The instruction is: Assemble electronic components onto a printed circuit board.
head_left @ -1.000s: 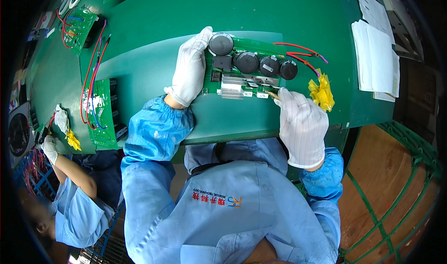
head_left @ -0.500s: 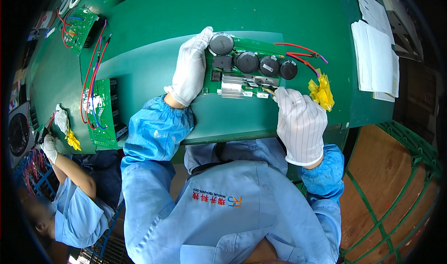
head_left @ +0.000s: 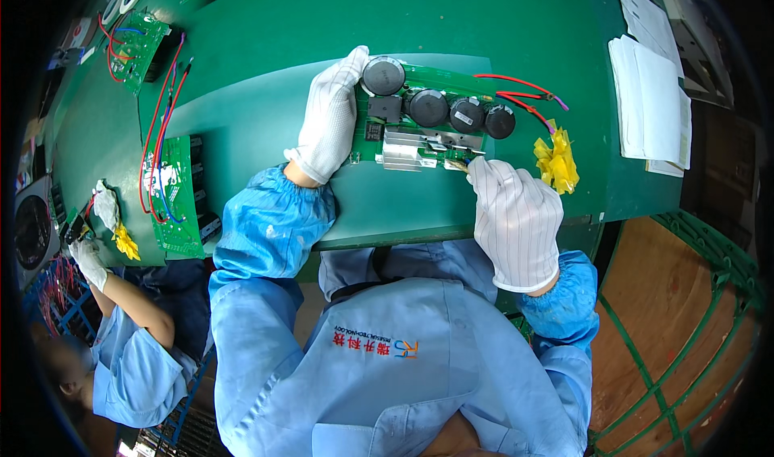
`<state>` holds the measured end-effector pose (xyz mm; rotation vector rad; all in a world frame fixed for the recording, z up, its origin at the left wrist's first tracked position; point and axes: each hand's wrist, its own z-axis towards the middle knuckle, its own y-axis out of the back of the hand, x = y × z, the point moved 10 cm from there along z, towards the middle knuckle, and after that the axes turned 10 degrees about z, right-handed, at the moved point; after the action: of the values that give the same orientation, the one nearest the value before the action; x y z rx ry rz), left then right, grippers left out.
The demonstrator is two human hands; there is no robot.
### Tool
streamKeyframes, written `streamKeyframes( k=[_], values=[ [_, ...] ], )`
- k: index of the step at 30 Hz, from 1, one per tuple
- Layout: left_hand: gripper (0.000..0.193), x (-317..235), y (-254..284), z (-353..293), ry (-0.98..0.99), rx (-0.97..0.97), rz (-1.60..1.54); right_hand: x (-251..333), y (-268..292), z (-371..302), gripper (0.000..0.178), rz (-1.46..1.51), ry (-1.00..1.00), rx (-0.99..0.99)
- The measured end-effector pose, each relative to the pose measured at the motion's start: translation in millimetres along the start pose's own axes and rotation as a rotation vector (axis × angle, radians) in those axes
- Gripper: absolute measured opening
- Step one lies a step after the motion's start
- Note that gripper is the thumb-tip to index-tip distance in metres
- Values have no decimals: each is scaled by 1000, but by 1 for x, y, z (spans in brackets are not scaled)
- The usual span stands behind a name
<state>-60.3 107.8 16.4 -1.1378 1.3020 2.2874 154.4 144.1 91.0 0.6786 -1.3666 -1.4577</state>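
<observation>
A green circuit board (head_left: 439,78) lies in front of me, with several round black capacitors (head_left: 429,108) along its far side and a silver finned heat sink (head_left: 401,148) near its front edge. My left hand (head_left: 329,122), in a white glove, is closed on the board's left edge, fingertips beside the leftmost capacitor. My right hand (head_left: 518,223), in a striped white glove, is pinched at the board's front right corner. A thin pointed tip juts from its fingers toward the parts right of the heat sink; its kind is too small to make out. Red wires (head_left: 524,95) trail off the board's right end.
Crumpled yellow material (head_left: 556,162) lies right of the board, and white papers (head_left: 645,98) sit farther right. Left are another circuit board (head_left: 179,207) with red and blue wires and a third board (head_left: 133,50). A co-worker's gloved hand (head_left: 87,262) works at the far left.
My right hand has shifted slightly left and down along the board's front edge, its tip moving closer to the heat sink. My left hand and the board stay in place.
</observation>
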Motion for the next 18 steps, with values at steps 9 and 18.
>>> streamKeyframes(
  k=[9, 18],
  values=[
    [29, -3, 0, 0, -29, 7, 86, 3, 4, 1, 29, -37, 34, -42],
    [29, 3, 0, -3, -9, -8, 56, 7, 10, 21, 9, -36, 118, -19]
  ],
)
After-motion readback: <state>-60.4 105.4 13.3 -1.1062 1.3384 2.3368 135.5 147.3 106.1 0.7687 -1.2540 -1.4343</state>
